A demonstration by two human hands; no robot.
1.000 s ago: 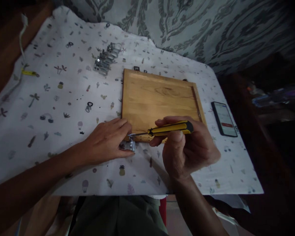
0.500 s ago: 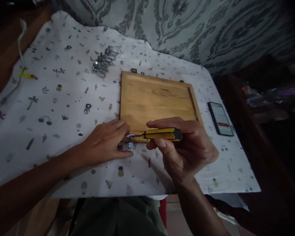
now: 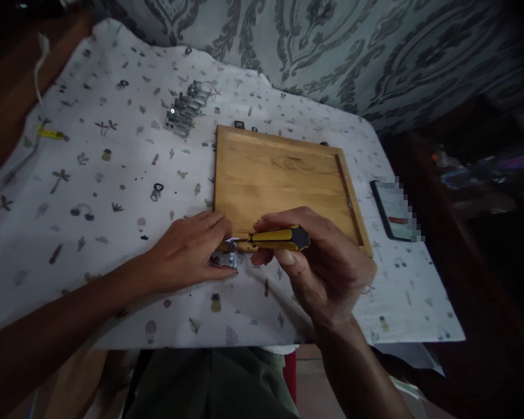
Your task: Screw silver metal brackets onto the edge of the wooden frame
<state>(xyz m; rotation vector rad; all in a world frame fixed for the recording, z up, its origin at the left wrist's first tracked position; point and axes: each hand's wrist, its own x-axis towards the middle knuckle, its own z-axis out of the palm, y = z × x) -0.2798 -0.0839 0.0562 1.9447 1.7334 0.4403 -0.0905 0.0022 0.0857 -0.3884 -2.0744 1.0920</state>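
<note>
Yellow and black, the plastic handle of a slim screwdriver [image 3: 275, 237] lies in the right hand [image 3: 327, 270], pinched between the thumb and the fingers, which close narrowly around it. I take that light grip, near the front of the handle, to be for fine control and turning, since the thin shaft points left, almost level, with its tip at a small silvery metal fitting [image 3: 233, 258]. The left hand [image 3: 196, 247] seems to be there to keep that fitting from slipping: its thumb lies along the near side and its curled fingers sit on the far side, over the corner of a honey-brown wooden board with a raised rim [image 3: 283, 174], so the fitting is held between them. It juts over the board's near edge, just at the left fingertips, and the right fingers stay off it, a shaft's length away. Whether the tip is seated in a screw I cannot tell. The board lies flat on a white cloth printed with small pictures [image 3: 179, 317], probably for firm support. Beyond its far left corner, a row of grey metal pieces [image 3: 186, 110] stands apart, perhaps lined up for easy reach.
</note>
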